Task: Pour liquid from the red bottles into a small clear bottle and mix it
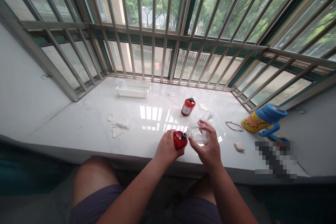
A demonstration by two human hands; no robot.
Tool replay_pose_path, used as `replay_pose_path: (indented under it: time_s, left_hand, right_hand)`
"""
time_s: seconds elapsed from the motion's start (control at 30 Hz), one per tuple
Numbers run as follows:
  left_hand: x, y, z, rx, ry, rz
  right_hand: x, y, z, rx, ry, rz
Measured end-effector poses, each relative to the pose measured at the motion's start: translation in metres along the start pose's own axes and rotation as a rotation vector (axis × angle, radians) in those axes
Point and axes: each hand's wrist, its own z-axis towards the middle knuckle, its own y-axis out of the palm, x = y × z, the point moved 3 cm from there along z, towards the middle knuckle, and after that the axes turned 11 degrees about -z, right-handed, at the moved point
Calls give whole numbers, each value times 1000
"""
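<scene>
My left hand is wrapped round a red glass bottle near the front edge of the sill. The red bottle is tilted, its neck pointing right. In my right hand is a clear glass bottle, lying on its side with its mouth at the neck of the red one. Whether the two necks touch, and whether liquid passes between them, I cannot tell. Behind them a second red bottle with a black cap and a white label stands upright.
A white perforated basket sits at the back left. Crumpled tissues lie left of my hands. To the right are a thin wire loop, a pale soap-like lump and a blue-and-yellow handled flask. Metal bars line the window.
</scene>
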Motion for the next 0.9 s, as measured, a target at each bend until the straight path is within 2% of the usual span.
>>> replay_pose_path:
  time_s: [0.9]
  left_hand:
    - [1, 0, -1, 18, 5, -8]
  right_hand:
    - [-4, -3, 5, -54, -63, -60]
